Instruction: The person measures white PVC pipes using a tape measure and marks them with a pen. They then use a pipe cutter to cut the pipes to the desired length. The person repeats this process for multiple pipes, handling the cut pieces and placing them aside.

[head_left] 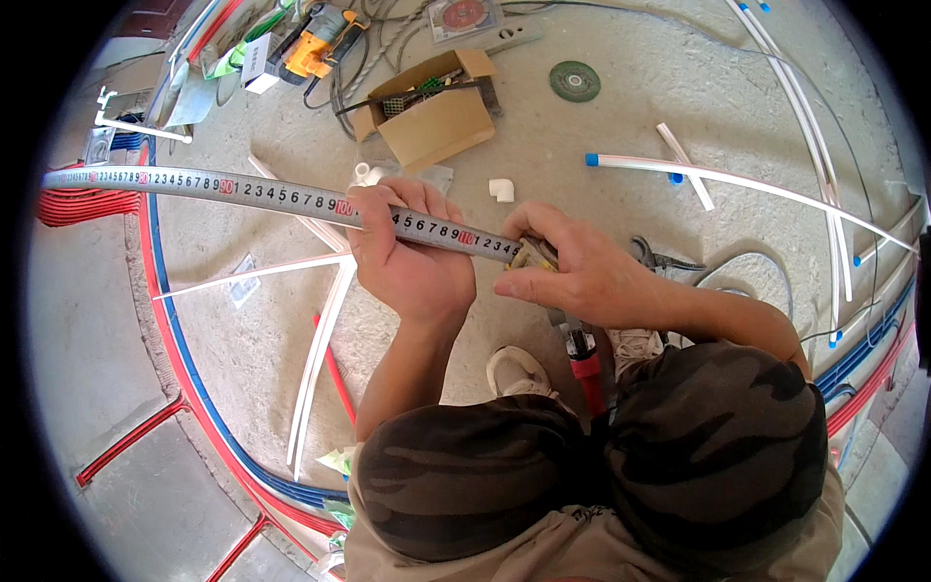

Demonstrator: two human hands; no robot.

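A steel tape measure blade stretches from the far left toward the middle, pulled well out. My left hand grips the blade, thumb on top and fingers curled behind it. My right hand is closed round the tape measure's case, where the blade comes out; most of the case is hidden by the fingers. Just beyond my hands a white elbow fitting lies on the floor. Below my right hand a tool with a red handle rests between my shoes.
White pipes lie about on the right, others on the left. An open cardboard box, a green grinding disc and a yellow power tool are farther off. Red and blue conduits run along the left.
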